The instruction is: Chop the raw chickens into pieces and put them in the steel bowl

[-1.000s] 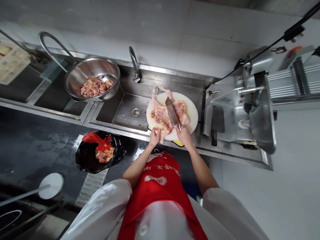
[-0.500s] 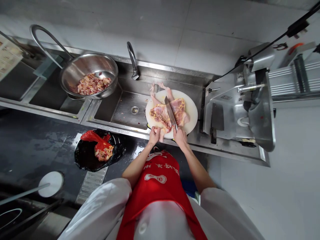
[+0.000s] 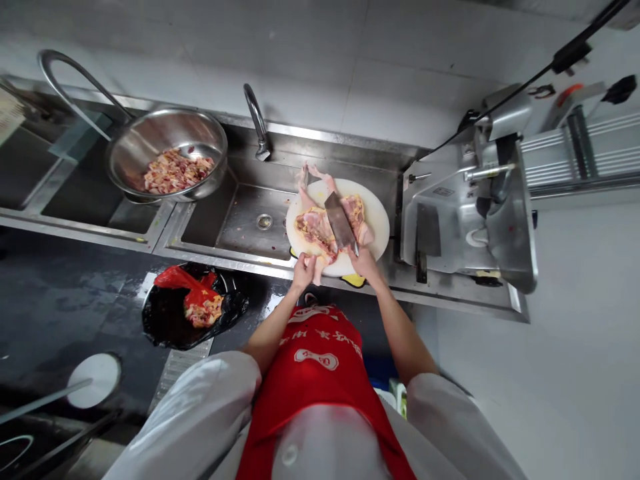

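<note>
A raw chicken (image 3: 315, 225), split and spread out, lies on a round white cutting board (image 3: 379, 223), its feet pointing to the wall. My left hand (image 3: 303, 272) pinches the near end of the chicken at the board's front edge. My right hand (image 3: 365, 261) is wrapped around the handle of a cleaver (image 3: 341, 220). The broad blade lies tilted over the middle of the bird, its flat side showing, and hides part of the meat. Whether the edge is cutting into it I cannot tell.
Left of the board is a steel sink (image 3: 245, 223) with a faucet (image 3: 257, 123). A steel bowl (image 3: 167, 127) holds chopped meat. A slicing machine (image 3: 450, 200) stands at right. On the floor is a black-lined bin (image 3: 165, 320) with a red bag (image 3: 193, 283).
The cleaver has turned from nearly edge-on to show its broad flat side, still over the chicken. My left hand keeps its grip. The whole view has shifted slightly.
</note>
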`<state>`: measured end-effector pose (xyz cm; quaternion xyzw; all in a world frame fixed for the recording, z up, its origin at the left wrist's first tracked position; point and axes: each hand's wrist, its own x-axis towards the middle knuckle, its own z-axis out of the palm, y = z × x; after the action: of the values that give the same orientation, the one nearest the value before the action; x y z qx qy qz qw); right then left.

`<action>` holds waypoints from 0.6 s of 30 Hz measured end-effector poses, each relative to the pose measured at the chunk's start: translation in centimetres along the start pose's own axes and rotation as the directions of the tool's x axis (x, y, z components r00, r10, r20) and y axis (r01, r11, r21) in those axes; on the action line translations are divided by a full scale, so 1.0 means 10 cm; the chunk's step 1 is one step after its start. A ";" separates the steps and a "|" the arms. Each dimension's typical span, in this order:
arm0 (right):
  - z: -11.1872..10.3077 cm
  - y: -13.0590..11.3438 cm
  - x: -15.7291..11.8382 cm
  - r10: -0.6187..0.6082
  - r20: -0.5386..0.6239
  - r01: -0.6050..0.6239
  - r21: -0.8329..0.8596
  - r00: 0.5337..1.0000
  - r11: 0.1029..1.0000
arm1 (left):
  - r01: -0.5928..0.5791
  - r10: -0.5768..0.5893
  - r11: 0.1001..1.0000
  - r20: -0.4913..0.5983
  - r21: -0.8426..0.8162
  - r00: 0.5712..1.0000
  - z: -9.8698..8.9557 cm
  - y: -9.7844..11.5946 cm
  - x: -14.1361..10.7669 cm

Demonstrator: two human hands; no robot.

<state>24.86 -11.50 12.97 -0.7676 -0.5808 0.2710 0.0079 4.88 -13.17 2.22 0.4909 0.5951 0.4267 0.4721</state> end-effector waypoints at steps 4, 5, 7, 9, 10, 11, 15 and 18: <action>0.00 -0.04 -0.14 0.003 -0.114 -0.008 -0.041 0.993 0.999 | -0.001 0.001 1.000 -0.051 -0.015 0.999 0.01 -0.04 -0.04; 0.04 -0.08 -0.17 -0.001 -0.127 -0.005 -0.045 0.992 0.999 | -0.005 0.004 1.000 -0.053 -0.018 0.999 0.01 -0.04 -0.05; 0.11 -0.16 -0.18 -0.007 -0.111 0.003 -0.036 0.994 0.999 | -0.004 0.003 1.000 -0.051 -0.015 0.999 0.01 -0.03 -0.05; 0.14 -0.22 -0.17 0.002 -0.088 -0.005 -0.027 0.996 1.000 | 0.011 -0.012 1.000 -0.049 -0.011 0.999 0.01 -0.03 -0.05; 0.12 -0.24 -0.16 0.008 -0.081 -0.010 -0.027 0.997 1.000 | 0.021 -0.021 1.000 -0.048 -0.010 0.999 0.01 -0.03 -0.05; 0.08 -0.25 -0.15 0.010 -0.078 -0.012 -0.027 0.997 1.000 | 0.027 -0.027 1.000 -0.046 -0.012 0.999 0.01 -0.04 -0.05; -0.22 -0.34 -0.20 -0.026 -0.227 0.028 0.003 0.974 1.000 | 0.019 -0.021 0.999 -0.042 -0.040 0.999 0.02 -0.06 -0.05; -0.28 -0.42 -0.29 -0.034 -0.417 0.053 0.035 0.908 0.998 | 0.020 -0.023 0.998 -0.042 -0.054 0.999 0.01 -0.04 -0.05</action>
<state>21.80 -11.88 17.93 -0.7942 -0.5765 0.1140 0.1550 4.97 -13.72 1.84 0.4625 0.5987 0.4477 0.4767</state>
